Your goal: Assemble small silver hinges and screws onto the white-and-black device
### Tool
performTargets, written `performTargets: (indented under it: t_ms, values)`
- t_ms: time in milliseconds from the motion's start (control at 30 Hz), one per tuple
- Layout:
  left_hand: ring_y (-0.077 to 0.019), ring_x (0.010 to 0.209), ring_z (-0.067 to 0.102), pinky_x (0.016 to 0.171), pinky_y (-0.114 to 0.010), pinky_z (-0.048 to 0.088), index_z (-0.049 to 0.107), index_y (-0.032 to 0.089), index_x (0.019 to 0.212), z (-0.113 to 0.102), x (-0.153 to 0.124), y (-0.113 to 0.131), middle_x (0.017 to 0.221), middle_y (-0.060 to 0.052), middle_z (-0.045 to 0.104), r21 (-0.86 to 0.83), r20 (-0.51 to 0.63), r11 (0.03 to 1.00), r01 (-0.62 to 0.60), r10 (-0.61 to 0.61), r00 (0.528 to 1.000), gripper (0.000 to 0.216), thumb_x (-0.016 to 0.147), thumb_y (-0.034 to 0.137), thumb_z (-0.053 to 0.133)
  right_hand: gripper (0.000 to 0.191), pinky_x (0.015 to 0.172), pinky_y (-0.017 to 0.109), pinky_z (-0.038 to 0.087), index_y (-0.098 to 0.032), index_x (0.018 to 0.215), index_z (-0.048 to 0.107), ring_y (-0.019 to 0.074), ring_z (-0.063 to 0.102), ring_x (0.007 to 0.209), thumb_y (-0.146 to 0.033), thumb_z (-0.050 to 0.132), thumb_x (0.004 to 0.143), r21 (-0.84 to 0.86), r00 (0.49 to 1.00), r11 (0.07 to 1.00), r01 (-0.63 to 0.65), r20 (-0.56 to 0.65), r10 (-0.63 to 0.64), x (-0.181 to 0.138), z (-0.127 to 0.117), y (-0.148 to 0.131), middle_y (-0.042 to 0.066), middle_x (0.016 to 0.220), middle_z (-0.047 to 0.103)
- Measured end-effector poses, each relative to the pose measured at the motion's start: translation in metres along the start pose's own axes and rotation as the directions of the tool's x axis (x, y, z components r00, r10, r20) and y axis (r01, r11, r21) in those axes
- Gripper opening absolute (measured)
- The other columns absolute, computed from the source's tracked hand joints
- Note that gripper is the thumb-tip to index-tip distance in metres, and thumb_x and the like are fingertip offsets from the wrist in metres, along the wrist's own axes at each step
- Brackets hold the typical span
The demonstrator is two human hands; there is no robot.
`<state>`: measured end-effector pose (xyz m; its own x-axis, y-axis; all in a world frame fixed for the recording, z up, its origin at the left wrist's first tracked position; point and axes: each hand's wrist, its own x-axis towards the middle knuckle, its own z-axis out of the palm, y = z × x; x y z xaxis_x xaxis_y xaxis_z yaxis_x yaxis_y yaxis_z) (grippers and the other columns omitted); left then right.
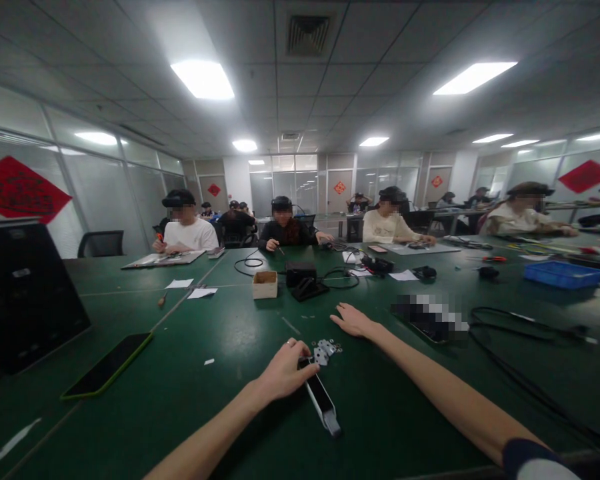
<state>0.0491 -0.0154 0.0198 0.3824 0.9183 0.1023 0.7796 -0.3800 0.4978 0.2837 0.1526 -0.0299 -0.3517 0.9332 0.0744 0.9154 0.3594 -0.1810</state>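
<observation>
My left hand (pixel 291 371) is closed around the far end of a long, narrow white-edged piece (pixel 322 398) with a dark inner face, its thumb lying across the top. The near end of this piece is light grey and points toward me; its exact kind I cannot make out. Just beyond it lie several small silvery metal plates (pixel 323 351) and little rings (pixel 339 348). My right hand (pixel 354 321) reaches farther out, palm down on the green table (pixel 380 400), fingers stretched and holding nothing.
Ahead stands a small open cardboard box (pixel 265 285) beside a black device (pixel 301 275). A phone (pixel 107 365) lies left, near a black monitor-like panel (pixel 30 300). To the right are a partly blurred dark object (pixel 425 319), black cables (pixel 510 360) and a blue tray (pixel 563 274). Several people sit opposite.
</observation>
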Motion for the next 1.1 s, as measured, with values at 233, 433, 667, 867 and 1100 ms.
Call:
performTargets:
  t_ms: [233,433,667,867,1100]
  values:
    - [-0.0193,0.093,0.056,0.084,-0.031,0.044,0.066,0.020,0.103,-0.003,0.007,-0.010,0.102,-0.006,0.061,-0.044,0.013,0.995,-0.090,0.091,0.996,0.028,0.085,0.037,0.055,0.038,0.093,0.033,0.040,-0.015,0.114,0.063,0.0225,0.055,0.106,-0.036,0.041,0.090,0.021,0.952,0.953,0.301,-0.070,-0.299,-0.055,-0.015,-0.029,0.012,0.116,0.061]
    - [-0.0179,0.090,0.058,0.079,-0.028,0.046,0.067,0.021,0.103,-0.004,0.011,-0.019,0.100,-0.004,0.064,-0.035,-0.010,0.984,-0.173,0.173,0.985,0.026,0.087,0.034,0.051,0.026,0.084,0.029,0.045,-0.018,0.094,0.070,0.0179,0.059,0.090,-0.016,0.047,0.083,0.075,0.903,0.903,0.423,-0.118,-0.413,-0.066,-0.020,-0.040,0.007,0.096,0.065]
    - [-0.0181,0.091,0.059,0.083,-0.030,0.047,0.066,0.019,0.102,0.005,0.009,-0.023,0.101,-0.006,0.062,-0.014,-0.145,0.979,-0.202,0.197,0.969,0.029,0.091,0.037,0.046,0.025,0.090,0.030,0.043,-0.017,0.101,0.067,0.0190,0.057,0.097,-0.017,0.048,0.084,0.086,0.934,0.943,0.322,-0.191,-0.302,-0.067,-0.027,-0.034,0.008,0.103,0.062]
    - [-0.0191,0.097,0.057,0.089,-0.032,0.045,0.063,0.018,0.099,0.007,0.009,-0.025,0.102,-0.006,0.060,0.057,-0.186,0.966,-0.254,0.260,0.948,0.030,0.094,0.035,0.039,0.056,0.102,0.052,0.024,-0.014,0.130,0.046,0.0378,0.026,0.129,-0.049,0.045,0.086,-0.089,0.935,0.957,-0.276,-0.254,0.246,-0.065,-0.033,-0.001,0.020,0.141,0.033]
    - [-0.0199,0.097,0.057,0.089,-0.034,0.045,0.062,0.019,0.100,0.007,0.009,-0.025,0.102,-0.007,0.060,0.126,-0.144,0.953,-0.275,0.292,0.946,0.031,0.095,0.036,0.037,0.075,0.103,0.063,0.004,-0.009,0.143,0.027,0.0441,0.002,0.135,-0.061,0.026,0.089,-0.103,0.857,0.851,-0.515,-0.097,0.507,-0.058,-0.027,0.060,0.023,0.151,0.006]
